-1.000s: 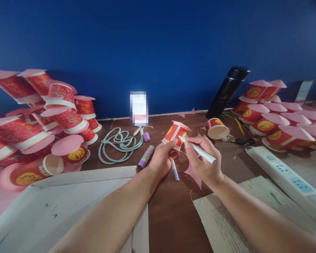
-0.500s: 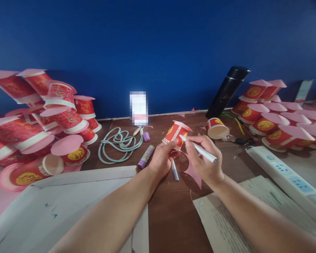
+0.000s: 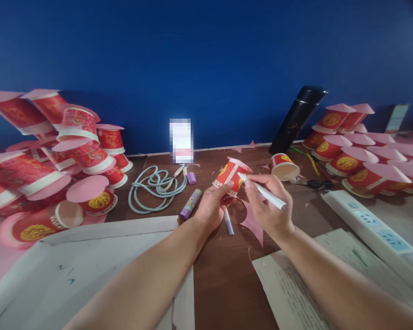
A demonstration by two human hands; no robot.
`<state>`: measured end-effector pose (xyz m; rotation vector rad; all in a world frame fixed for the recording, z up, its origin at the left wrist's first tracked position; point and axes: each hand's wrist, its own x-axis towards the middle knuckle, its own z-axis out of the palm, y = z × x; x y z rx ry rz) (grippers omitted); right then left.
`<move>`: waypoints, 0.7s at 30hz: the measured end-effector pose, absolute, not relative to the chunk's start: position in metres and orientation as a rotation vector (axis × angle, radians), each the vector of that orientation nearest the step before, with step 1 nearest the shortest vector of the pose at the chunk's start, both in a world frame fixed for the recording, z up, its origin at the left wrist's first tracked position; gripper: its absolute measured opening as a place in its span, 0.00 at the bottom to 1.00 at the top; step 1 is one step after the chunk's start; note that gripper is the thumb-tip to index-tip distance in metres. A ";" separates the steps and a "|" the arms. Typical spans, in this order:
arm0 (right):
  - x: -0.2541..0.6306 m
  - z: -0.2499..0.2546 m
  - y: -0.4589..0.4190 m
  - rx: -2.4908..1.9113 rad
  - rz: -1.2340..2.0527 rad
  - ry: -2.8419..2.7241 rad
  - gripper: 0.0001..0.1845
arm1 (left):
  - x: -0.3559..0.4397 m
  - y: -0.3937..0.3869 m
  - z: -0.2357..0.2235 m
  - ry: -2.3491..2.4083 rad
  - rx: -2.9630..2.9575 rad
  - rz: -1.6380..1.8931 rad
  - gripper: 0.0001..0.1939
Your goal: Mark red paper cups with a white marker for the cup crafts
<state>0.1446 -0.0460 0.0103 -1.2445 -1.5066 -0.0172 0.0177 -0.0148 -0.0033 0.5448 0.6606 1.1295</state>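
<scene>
My left hand point(image 3: 211, 205) is closed round the rim end of a red paper cup point(image 3: 230, 174) with a pink paper disc on its bottom, held tilted above the brown table point(image 3: 223, 275). My right hand point(image 3: 269, 208) pinches a white pen point(image 3: 265, 194), and the pen's tip touches the cup's side. A pen cap point(image 3: 229, 223) lies on the table just below my left hand, beside a pink paper scrap point(image 3: 253, 224).
Red cups with pink discs are heaped at the left point(image 3: 48, 151) and lined up at the right point(image 3: 358, 158). Also here: a coiled light-blue cable point(image 3: 154, 185), a purple glue stick point(image 3: 190, 204), an open cup point(image 3: 284, 167), a black flask point(image 3: 296, 119), a power strip point(image 3: 371, 229), white card point(image 3: 89, 266), printed papers point(image 3: 296, 293).
The pen tip has slid slightly up and to the right along the cup, and my right hand followed. The cup and my left hand have hardly moved.
</scene>
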 end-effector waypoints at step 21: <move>0.146 0.012 -0.046 -1.277 -0.016 -1.475 0.07 | 0.016 -0.015 -0.002 0.645 0.489 1.140 0.12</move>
